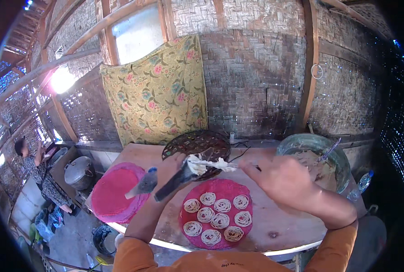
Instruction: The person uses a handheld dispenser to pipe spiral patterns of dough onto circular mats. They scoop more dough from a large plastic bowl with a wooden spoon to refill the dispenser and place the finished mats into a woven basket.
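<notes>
My left hand (169, 167) is closed round a dark funnel-like tool (174, 182). White sticky dough (196, 166) fills its open end. A grey handle-like piece (146, 183) sticks out beside it; I cannot tell whether it is joined on. My right hand (283, 177) grips a thin utensil, perhaps a spoon, its far end coated with dough (224, 165) at the funnel's mouth. Below both hands lies a round pink tray (216, 185) bearing several coiled nests of pale dough strands (220, 221).
A green basin (345, 174) of pale batter stands at the right, near a plastic bottle (366, 180). Stacked pink trays (116, 192) are at the left. A dark woven basket (211, 141) sits behind. Far left, a person (43, 172) stands near a lidded pot (79, 172).
</notes>
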Tool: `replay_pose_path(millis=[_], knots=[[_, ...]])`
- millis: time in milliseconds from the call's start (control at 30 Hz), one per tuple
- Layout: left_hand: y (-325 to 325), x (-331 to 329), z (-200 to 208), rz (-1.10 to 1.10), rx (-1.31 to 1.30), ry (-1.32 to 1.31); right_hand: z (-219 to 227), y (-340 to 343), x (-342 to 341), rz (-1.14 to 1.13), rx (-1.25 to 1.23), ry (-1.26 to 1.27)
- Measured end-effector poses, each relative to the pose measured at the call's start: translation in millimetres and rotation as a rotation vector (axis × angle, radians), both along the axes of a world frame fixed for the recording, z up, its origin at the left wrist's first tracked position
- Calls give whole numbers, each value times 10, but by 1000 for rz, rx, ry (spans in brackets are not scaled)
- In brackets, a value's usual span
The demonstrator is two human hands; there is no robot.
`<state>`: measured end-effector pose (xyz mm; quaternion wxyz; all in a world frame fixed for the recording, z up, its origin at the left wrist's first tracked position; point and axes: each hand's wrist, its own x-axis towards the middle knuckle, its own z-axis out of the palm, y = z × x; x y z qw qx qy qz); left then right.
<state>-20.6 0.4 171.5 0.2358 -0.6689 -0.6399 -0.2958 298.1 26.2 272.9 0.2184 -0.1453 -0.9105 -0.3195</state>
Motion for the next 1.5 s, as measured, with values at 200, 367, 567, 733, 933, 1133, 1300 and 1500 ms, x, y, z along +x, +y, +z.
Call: replay_pose_path(millis=[200, 367, 567, 733, 933, 1133, 1300, 1500], knots=[[85, 272, 68, -131, 116, 59, -286, 81, -302, 2, -141, -54], [193, -28, -40, -102, -148, -51, -477, 31, -148, 34, -127, -20], [150, -43, 21, -234, 124, -509, -805, 164, 53, 47, -437, 565], [365, 301, -555, -700, 86, -1454, -1284, -23, -719, 27, -851, 558], [214, 190, -542, -473, 195, -1186, -1425, -147, -532, 131, -1216, 477], [365, 116, -322, -127, 308, -577, -1538, 118, -561, 44, -1275, 629], [484, 159, -363, -22, 299, -271, -1629, -127, -596, 212, -1292, 629], [448, -66, -177, 17, 284, 169, -1347, 257, -232, 146, -1530, 589]])
